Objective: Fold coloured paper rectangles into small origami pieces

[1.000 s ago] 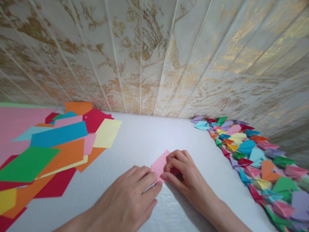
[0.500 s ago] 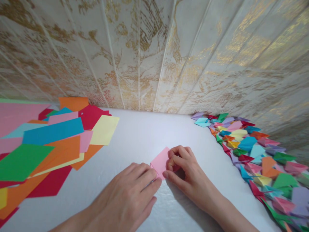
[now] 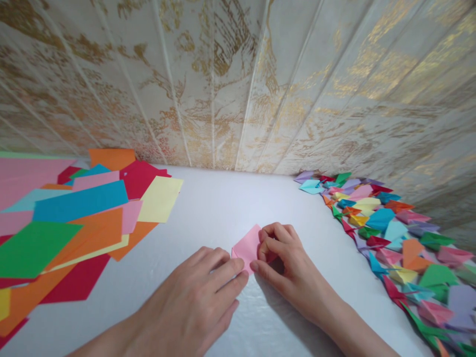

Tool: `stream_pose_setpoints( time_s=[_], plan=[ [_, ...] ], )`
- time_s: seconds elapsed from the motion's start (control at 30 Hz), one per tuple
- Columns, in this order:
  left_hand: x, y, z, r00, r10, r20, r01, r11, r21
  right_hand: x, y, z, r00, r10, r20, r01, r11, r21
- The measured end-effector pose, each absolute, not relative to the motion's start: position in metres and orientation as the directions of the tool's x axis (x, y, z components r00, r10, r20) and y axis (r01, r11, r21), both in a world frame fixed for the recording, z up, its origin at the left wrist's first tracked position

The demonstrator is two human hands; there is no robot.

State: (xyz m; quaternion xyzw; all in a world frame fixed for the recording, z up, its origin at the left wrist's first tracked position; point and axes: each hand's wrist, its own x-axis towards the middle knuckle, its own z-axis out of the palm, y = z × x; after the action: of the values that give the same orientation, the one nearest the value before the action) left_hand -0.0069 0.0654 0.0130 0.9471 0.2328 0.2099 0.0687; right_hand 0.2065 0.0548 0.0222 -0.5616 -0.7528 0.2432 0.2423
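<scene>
A small folded piece of pink paper (image 3: 247, 246) lies on the white table between my two hands. My left hand (image 3: 208, 287) rests palm down at its lower left corner, fingertips pressing on the paper's near edge. From the right, my right hand (image 3: 282, 258) pinches the paper's right side, with thumb and curled fingers closed on it. The fingers of my right hand hide part of the paper's right half. A crease shows near the left corner.
Loose coloured paper sheets (image 3: 80, 201) overlap in a spread pile at the left. Many small folded paper figures (image 3: 381, 220) lie in rows along the right side. Behind the white table (image 3: 219, 208) rises a wall covering with gold patterns (image 3: 211, 99).
My left hand's fingers have shifted slightly along the paper's lower left edge. The right hand keeps its pinch, and the paper has hardly moved.
</scene>
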Motion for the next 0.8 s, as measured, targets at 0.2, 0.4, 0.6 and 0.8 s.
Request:
stream_pose_setpoints(
  time_s=[0.2, 0.4, 0.6, 0.8],
  plan=[
    [-0.007, 0.062, 0.011, 0.783, 0.470, 0.408, 0.424, -0.883, 0.204, 0.206, 0.053, 0.021, -0.248, 0.962, 0.112, 0.737, 0.263, -0.623],
    [-0.005, 0.059, 0.009, 0.770, 0.498, 0.399, 0.449, -0.867, 0.215, 0.205, 0.051, 0.021, -0.255, 0.960, 0.119, 0.731, 0.272, -0.626],
    [-0.006, 0.055, 0.011, 0.775, 0.492, 0.397, 0.461, -0.869, 0.179, 0.205, 0.051, 0.021, -0.249, 0.961, 0.121, 0.724, 0.268, -0.635],
    [-0.004, 0.060, 0.013, 0.771, 0.499, 0.395, 0.456, -0.866, 0.204, 0.204, 0.050, 0.020, -0.247, 0.959, 0.137, 0.729, 0.277, -0.626]
  ],
)
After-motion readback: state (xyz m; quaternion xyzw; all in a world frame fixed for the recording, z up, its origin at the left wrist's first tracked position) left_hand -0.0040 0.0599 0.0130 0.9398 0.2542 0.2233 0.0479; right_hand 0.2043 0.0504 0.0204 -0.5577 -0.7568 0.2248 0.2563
